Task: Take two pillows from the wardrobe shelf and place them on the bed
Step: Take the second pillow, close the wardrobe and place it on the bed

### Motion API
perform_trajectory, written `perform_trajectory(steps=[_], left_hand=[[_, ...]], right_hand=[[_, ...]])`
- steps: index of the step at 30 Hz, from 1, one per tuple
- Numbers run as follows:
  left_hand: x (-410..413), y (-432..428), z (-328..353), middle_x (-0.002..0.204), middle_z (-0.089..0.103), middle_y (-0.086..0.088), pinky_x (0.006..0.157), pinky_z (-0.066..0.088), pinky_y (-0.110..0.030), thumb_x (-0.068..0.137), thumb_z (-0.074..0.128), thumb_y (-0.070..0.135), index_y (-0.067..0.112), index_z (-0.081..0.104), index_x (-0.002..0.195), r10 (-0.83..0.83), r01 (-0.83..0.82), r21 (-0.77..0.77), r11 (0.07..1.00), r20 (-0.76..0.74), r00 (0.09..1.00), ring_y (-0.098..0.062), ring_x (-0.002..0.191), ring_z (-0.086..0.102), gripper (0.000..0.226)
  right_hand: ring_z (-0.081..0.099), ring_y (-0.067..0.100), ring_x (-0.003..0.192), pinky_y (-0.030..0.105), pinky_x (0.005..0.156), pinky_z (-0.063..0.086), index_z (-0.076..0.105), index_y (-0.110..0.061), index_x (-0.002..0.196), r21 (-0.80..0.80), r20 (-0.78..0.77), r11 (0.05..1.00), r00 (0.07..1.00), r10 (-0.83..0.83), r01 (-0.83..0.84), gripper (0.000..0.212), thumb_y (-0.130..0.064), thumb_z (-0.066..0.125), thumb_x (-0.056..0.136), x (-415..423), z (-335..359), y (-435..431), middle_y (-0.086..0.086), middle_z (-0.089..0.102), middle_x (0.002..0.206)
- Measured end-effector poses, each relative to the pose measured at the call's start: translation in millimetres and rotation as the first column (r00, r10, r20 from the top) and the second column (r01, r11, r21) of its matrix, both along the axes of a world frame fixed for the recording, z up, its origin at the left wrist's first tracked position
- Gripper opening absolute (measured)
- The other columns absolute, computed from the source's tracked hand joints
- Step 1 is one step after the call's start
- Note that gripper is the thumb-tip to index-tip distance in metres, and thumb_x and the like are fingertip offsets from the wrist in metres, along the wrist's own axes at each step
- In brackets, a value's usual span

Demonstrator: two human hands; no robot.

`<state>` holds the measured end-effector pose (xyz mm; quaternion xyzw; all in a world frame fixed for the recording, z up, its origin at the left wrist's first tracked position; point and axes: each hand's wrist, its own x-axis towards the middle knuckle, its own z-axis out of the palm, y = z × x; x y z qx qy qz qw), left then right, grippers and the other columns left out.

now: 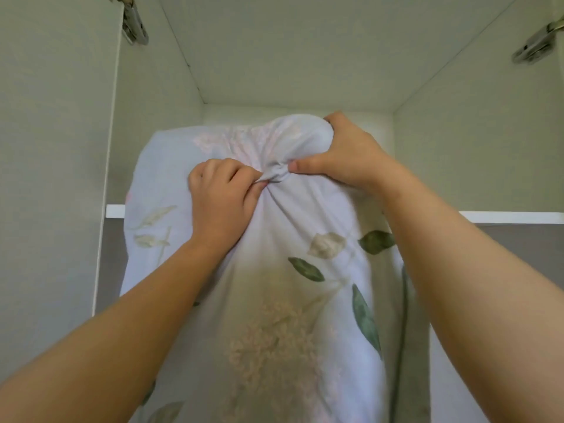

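A pale lilac pillow (290, 300) printed with green leaves and cream flowers hangs half out of the high wardrobe shelf (512, 216), tilted down toward me. My left hand (221, 199) is clenched on a bunch of its cover near the middle. My right hand (345, 154) grips the pillow's upper far edge, thumb pressed into the same bunched fabric. Both arms reach up from below. A second pillow is not clearly visible; only a greenish edge (406, 346) shows behind the right side.
The white wardrobe compartment surrounds the pillow, with side walls left (55, 148) and right (476, 148) and a ceiling panel above. Metal door hinges sit at the top left (134, 25) and top right (537, 44). A grey panel (525, 248) lies under the shelf edge.
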<state>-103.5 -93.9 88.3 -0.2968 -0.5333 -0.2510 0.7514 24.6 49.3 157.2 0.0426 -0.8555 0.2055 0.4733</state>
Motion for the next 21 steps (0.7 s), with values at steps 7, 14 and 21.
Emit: perform_trajectory(steps=[7, 14, 21], left_hand=[[37.8, -16.8, -11.9, 0.086, 0.066, -0.005, 0.087, 0.033, -0.041, 0.076, 0.057, 0.045, 0.019, 0.067, 0.081, -0.111, 0.13, -0.076, 0.989, 0.212, 0.971, -0.029, 0.092, 0.057, 0.029], [63.8, -22.3, -34.4, 0.088, 0.061, -0.001, 0.082, 0.012, -0.02, 0.065, 0.062, 0.057, 0.024, 0.066, 0.083, -0.07, 0.11, -0.201, 0.973, 0.198, 0.978, -0.013, 0.094, 0.042, 0.039], [92.4, 1.9, -83.2, 0.08, 0.058, -0.003, 0.077, 0.033, -0.036, 0.058, 0.062, 0.062, 0.02, 0.066, 0.073, -0.054, 0.148, -0.243, 0.959, 0.355, 0.933, -0.028, 0.079, 0.055, 0.045]], right_hand=[[0.053, 0.018, 0.088, 0.027, 0.071, 0.039, 0.05, -0.021, 0.094, -0.028, -0.197, 0.997, 0.978, 0.067, -0.074, 0.043, -0.031, 0.08, 0.066, 9.8, -29.1, -6.3, -0.004, 0.056, 0.09], [0.054, 0.018, 0.08, 0.032, 0.07, 0.043, 0.042, -0.03, 0.077, -0.051, -0.206, 0.988, 0.97, 0.129, -0.142, 0.038, -0.021, 0.078, 0.068, 34.9, -75.2, 0.9, -0.015, 0.051, 0.072], [0.052, 0.018, 0.08, 0.014, 0.054, 0.035, 0.046, -0.029, 0.085, -0.106, -0.077, 0.989, 0.992, 0.097, -0.105, 0.03, -0.024, 0.073, 0.074, 59.6, -132.7, 16.7, -0.013, 0.056, 0.074]])
